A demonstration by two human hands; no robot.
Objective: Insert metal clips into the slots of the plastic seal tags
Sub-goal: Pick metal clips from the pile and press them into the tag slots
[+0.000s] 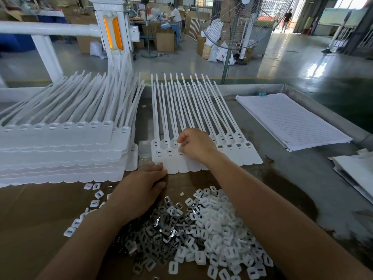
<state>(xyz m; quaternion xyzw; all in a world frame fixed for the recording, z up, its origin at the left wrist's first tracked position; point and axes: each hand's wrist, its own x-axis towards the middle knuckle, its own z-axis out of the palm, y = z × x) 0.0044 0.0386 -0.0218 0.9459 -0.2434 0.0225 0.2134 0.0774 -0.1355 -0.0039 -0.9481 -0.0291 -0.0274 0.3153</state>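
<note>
A grey worktable is standing in a factory hall, with a pedestal fan rising beyond it. White seal tags are lying in a row mid-table. The left hand, fingers fairly straight, is touching their near edge above the heaped metal clips. The right hand, fingers curled, is pinching at one tag's slotted head.

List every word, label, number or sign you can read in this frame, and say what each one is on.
Nothing here can be read as text.
White sack in the background: a red mark, too blurred to read.
Ruled paper stack: printed lines only, no legible writing.
Seal tags: no print visible.
</note>
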